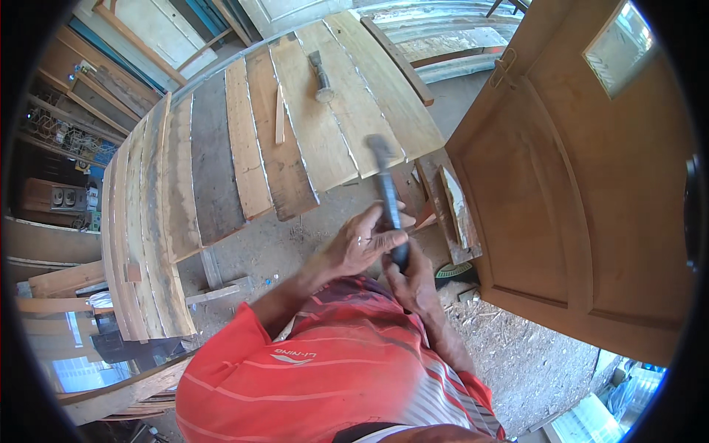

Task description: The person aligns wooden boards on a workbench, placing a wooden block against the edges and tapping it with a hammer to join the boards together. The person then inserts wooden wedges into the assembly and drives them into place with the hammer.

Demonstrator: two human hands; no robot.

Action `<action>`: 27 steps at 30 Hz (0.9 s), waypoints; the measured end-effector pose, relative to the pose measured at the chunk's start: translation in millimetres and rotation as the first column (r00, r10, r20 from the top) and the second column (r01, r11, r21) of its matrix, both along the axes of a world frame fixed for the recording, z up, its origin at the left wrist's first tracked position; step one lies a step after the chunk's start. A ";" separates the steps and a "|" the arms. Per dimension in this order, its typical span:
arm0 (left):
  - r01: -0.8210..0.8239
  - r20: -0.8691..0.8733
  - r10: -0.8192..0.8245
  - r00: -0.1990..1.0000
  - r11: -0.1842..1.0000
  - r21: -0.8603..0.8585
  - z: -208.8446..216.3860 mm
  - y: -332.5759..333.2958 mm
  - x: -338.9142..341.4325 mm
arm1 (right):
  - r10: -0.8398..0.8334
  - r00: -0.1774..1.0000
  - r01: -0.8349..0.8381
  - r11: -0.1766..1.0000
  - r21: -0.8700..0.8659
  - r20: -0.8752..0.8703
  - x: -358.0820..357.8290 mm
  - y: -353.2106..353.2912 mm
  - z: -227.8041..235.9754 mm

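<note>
In front of my chest I hold a hammer point(389, 198), its dark head blurred and pointing away from me, up toward the near edge of the boards. My right hand point(415, 279) is closed round the lower end of its dark grip. My left hand point(363, 240) closes on the handle from the left, its thumb lying across the grip. A small shiny thing shows at the left fingers; I cannot make out what it is. Beyond the hammer, a short dark tool with a round end point(320, 77) lies on the plank top point(336, 118).
A thin wood strip point(280, 114) lies on the planks, which have ragged whitish seams. A brown panelled door point(532, 177) stands upright close on the right. Wood offcuts point(456, 210) sit between it and the planks. Shavings litter the floor point(509, 354).
</note>
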State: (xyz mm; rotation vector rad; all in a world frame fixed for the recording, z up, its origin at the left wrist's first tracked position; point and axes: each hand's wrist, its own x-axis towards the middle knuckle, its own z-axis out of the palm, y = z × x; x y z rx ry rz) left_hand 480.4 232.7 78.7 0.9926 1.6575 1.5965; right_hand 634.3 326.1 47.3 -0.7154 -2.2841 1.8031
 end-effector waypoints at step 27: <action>-0.556 -0.696 -0.113 0.709 0.518 -0.650 -105.9 377.2 -681.3 | -0.988 -0.104 0.930 -0.055 0.364 0.116 55.6 0.0 -61.2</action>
